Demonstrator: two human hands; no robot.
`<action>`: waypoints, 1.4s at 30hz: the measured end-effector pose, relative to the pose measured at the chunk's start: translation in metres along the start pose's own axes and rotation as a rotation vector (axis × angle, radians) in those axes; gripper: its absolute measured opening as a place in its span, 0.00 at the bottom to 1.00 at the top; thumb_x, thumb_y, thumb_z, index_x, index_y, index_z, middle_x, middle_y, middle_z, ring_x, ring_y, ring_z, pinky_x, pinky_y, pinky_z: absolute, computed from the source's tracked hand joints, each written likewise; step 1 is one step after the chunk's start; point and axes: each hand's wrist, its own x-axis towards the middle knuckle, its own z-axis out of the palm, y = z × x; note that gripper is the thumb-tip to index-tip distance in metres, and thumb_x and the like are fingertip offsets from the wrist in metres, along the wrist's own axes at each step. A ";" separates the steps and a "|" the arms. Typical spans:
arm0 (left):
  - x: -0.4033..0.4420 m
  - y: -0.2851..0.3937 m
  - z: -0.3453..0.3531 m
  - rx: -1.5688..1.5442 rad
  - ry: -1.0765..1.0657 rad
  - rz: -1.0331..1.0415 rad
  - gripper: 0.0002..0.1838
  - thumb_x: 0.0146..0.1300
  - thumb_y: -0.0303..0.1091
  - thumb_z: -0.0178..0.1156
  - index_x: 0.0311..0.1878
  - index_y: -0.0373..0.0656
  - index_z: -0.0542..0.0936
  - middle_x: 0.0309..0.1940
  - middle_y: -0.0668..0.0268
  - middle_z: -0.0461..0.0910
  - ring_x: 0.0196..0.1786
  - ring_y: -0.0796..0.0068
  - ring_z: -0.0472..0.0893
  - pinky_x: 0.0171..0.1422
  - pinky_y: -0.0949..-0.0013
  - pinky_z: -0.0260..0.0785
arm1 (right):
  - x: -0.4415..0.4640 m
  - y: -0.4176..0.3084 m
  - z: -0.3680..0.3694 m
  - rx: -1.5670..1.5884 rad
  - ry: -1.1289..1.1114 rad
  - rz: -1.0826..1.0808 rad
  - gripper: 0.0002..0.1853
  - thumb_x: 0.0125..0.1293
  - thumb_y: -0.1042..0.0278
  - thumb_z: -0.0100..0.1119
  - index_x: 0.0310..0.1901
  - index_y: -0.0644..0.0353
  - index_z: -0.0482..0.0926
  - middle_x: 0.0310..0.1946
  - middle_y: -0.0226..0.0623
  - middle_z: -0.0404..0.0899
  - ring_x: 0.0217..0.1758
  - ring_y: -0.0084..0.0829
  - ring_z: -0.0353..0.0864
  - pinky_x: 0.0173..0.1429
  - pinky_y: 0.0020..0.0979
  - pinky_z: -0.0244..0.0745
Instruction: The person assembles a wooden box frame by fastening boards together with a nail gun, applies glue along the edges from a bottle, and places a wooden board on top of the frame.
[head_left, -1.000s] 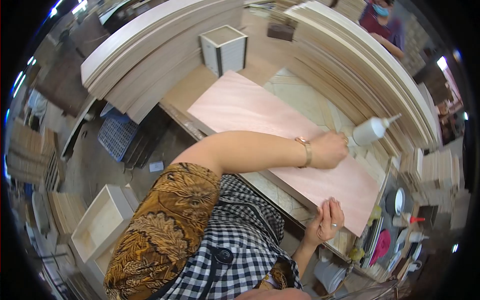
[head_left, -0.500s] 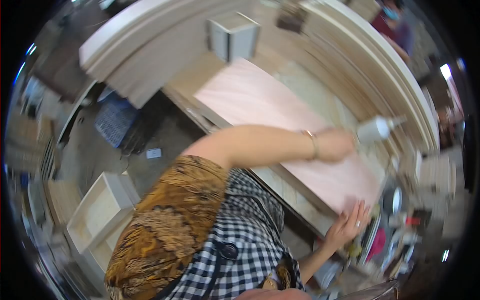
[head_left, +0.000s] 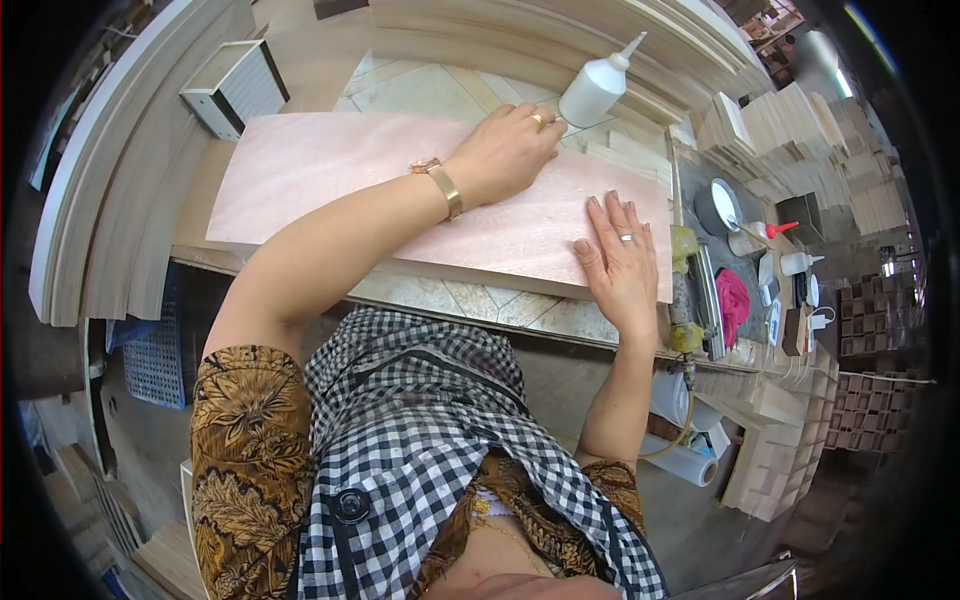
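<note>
A long pinkish wooden board (head_left: 350, 170) lies across the worktable in front of me. My left hand (head_left: 505, 155), with a ring and a bracelet, is on the board's far half, fingers curled under; what they hold, if anything, is hidden. Just beyond its knuckles is a white squeeze bottle (head_left: 593, 92) with a pointed nozzle, leaning outward in the view. I cannot tell whether the fingers touch its base. Flat on the board's right end rests my right hand (head_left: 625, 260), fingers spread.
Stacked wooden panels (head_left: 110, 170) stand at left beside a small white box (head_left: 235, 88); more panels line the back. At right are a clamp-like tool (head_left: 705, 300), a pink cloth (head_left: 735, 300), a bowl of white stuff (head_left: 718, 206) and stacked wood pieces (head_left: 790, 130). A blue crate (head_left: 155, 355) sits below.
My view has turned, so the board appears more level. My right hand has moved onto the board's right end from its near corner. The left hand stays near the bottle.
</note>
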 end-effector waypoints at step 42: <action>-0.041 0.057 -0.074 0.057 -0.639 0.126 0.42 0.57 0.62 0.50 0.66 0.37 0.61 0.68 0.47 0.54 0.71 0.48 0.51 0.73 0.49 0.40 | -0.091 0.060 0.010 1.070 0.707 0.580 0.08 0.62 0.75 0.59 0.40 0.68 0.81 0.38 0.32 0.79 0.36 0.15 0.73 0.40 0.17 0.67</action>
